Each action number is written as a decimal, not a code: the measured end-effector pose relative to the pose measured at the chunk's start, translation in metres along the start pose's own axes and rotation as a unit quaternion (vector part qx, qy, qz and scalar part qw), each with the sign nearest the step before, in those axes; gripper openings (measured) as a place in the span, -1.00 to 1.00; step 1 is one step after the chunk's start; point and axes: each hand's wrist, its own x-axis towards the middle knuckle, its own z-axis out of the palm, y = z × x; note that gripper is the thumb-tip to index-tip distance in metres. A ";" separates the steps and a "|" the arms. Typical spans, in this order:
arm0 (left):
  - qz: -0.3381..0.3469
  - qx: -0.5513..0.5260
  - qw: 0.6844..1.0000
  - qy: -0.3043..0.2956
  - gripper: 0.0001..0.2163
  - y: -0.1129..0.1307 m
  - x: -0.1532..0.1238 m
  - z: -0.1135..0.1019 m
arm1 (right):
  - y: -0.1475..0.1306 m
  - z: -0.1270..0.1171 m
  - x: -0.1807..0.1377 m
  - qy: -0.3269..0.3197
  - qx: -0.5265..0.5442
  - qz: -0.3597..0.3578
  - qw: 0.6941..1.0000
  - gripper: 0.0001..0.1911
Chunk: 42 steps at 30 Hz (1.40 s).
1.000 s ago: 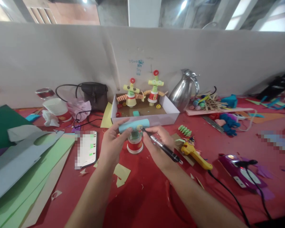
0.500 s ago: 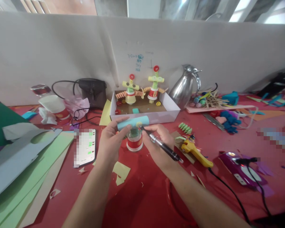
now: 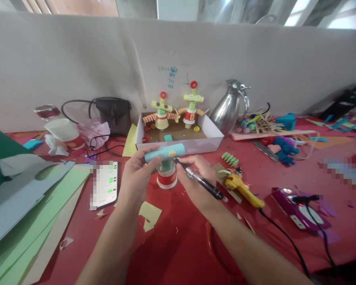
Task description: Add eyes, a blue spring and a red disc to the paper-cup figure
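My left hand (image 3: 137, 171) is closed on the left end of a light blue paper tube (image 3: 164, 153). A small round yellow paper piece (image 3: 172, 153) shows on the tube's front. Pinched in my right hand (image 3: 195, 173) is a black and silver pen (image 3: 206, 184), its tip close to the yellow piece; I cannot tell whether it touches. Directly under the tube are a green folded paper spring (image 3: 167, 164) and a red and white paper cup (image 3: 167, 180) standing upside down on the table.
A white box (image 3: 190, 147) with two paper figures stands behind my hands. To the right lie a yellow glue gun (image 3: 245, 190), its cord, and a purple device (image 3: 299, 209). A phone (image 3: 105, 185) and stacked coloured paper (image 3: 57, 206) lie left. A steel jug (image 3: 226, 107) stands behind.
The pen tip has drawn slightly away from the yellow piece, down and right. Both hands keep their holds. The whole view has shifted a little.
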 end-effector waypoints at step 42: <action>-0.017 0.004 1.000 0.005 -0.67 -0.001 0.000 -0.001 | 0.001 -0.001 0.002 0.021 -0.029 -0.010 0.999 -0.95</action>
